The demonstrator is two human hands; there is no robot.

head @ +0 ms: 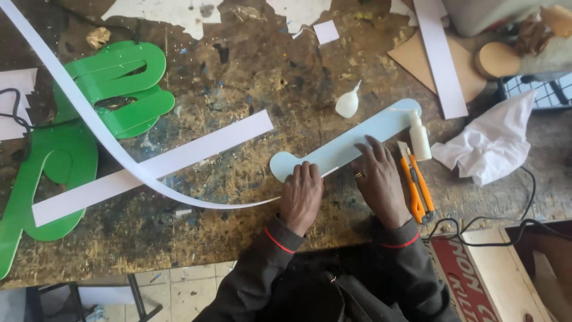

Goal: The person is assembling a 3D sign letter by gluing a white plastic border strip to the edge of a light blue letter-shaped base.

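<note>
On my feed a small white squeeze bottle (pixel 419 137) stands on the bench (pixel 250 77) by the far end of the pale blue cut-out shape (pixel 351 140); I cannot see its contents. The cut-out is flat, smooth and long with rounded ends, its long axis running from lower left up to the right. My left hand (pixel 301 195) presses its near lobe, fingers together and flat, where a long white strip (pixel 89 119) curves in to meet the edge, possibly pinned under them. My right hand (pixel 380 179) lies flat on the middle, fingers spread, gripping nothing. An orange utility knife (pixel 416 185) lies just beside it.
</note>
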